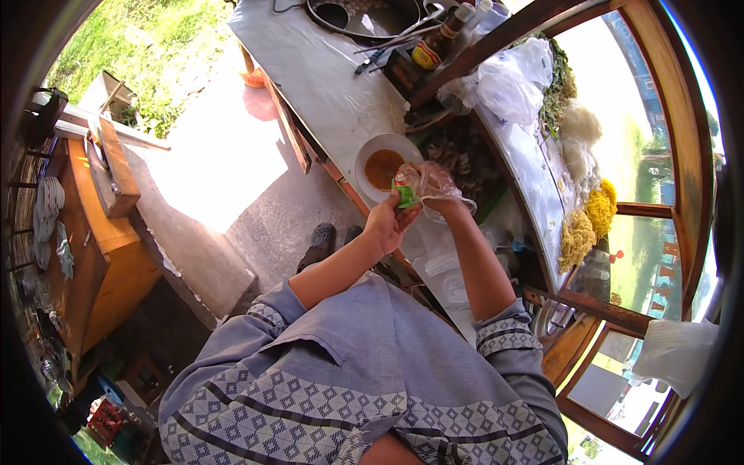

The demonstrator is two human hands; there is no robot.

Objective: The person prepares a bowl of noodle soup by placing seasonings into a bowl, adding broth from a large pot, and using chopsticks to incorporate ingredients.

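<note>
My left hand grips the lower end of a small green and red printed sachet. Covered by a clear plastic bag, my right hand pinches the sachet's upper end. Both hands are over the near right rim of a white bowl. Orange-brown sauce or broth lies in the bottom of the bowl. Whether the sachet is torn open cannot be seen.
Beyond the bowl are a large pan and a sauce bottle. Right of my hands sits a dark tray of pale pieces. A shelf carries plastic bags, white noodles and yellow noodles. A wooden cabinet stands left.
</note>
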